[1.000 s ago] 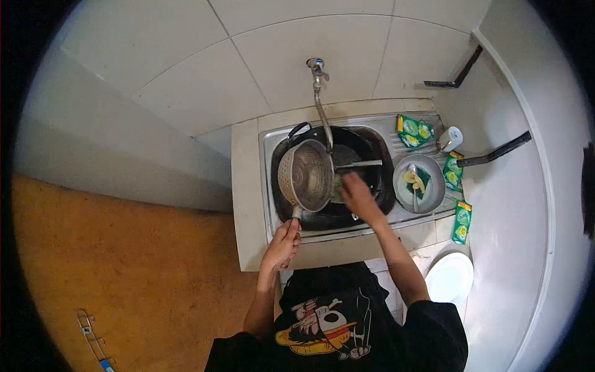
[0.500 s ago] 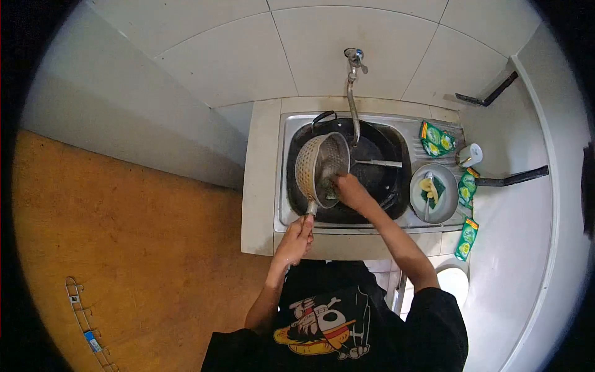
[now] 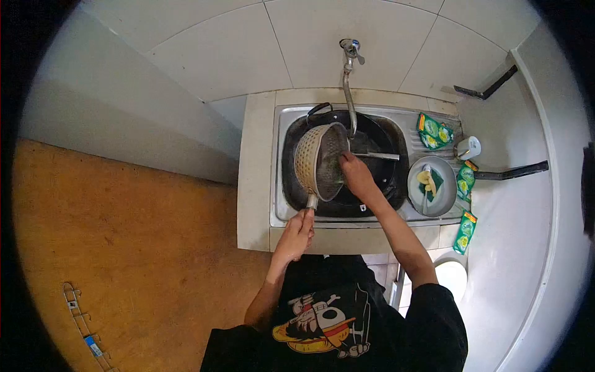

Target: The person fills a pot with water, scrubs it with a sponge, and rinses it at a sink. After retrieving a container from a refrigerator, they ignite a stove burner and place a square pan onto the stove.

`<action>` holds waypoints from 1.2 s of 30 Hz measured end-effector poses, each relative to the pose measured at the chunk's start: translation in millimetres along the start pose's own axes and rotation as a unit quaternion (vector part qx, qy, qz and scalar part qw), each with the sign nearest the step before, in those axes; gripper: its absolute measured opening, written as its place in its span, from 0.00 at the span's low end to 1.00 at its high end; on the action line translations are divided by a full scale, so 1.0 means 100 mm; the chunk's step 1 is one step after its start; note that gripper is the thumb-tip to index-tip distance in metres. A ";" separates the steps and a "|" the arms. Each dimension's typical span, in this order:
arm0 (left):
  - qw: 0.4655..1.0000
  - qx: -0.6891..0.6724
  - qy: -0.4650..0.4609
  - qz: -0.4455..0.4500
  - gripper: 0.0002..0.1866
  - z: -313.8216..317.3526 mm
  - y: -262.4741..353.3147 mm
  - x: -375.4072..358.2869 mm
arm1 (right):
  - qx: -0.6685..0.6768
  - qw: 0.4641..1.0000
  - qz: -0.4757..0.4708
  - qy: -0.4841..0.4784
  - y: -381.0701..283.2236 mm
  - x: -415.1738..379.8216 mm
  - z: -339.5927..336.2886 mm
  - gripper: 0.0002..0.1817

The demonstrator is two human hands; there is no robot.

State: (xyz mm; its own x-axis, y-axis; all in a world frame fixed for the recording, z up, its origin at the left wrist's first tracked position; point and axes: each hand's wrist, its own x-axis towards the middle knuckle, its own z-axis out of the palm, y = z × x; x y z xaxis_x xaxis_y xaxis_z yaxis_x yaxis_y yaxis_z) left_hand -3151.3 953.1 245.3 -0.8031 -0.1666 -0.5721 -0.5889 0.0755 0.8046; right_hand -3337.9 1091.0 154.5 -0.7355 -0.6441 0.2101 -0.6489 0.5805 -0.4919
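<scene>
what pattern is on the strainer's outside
Rows of dots cover the strainer; head view.

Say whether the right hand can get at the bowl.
Likely yes: the right hand has the bowl close on its right, with only the pan seeming to lie between.

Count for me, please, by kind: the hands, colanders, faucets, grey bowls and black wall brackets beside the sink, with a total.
Left hand and right hand: 2
Colander: 1
Faucet: 1
Grey bowl: 1
Upper black bracket and lower black bracket: 2
Total: 7
</scene>
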 end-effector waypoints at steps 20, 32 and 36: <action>0.998 0.017 0.044 0.050 0.20 -0.05 -0.02 0.14 | 0.190 0.978 -0.028 -0.087 -0.19 0.00 0.18 0.13; 0.997 -0.030 0.056 0.034 0.21 -0.04 -0.03 0.13 | 0.041 0.999 0.018 -0.024 -0.25 0.13 0.10 0.15; 0.997 -0.040 0.050 0.030 0.22 -0.08 -0.19 0.21 | 0.201 0.978 -0.032 -0.051 -0.35 0.14 0.18 0.11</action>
State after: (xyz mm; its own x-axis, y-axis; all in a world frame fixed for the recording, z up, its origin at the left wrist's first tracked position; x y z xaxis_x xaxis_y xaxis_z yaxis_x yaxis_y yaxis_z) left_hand -3155.9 940.0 219.1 -0.8213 -0.2616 -0.5069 -0.5274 0.0096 0.8496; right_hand -3321.3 1052.7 159.2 -0.6592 -0.7310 0.1763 -0.5489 0.3075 -0.7773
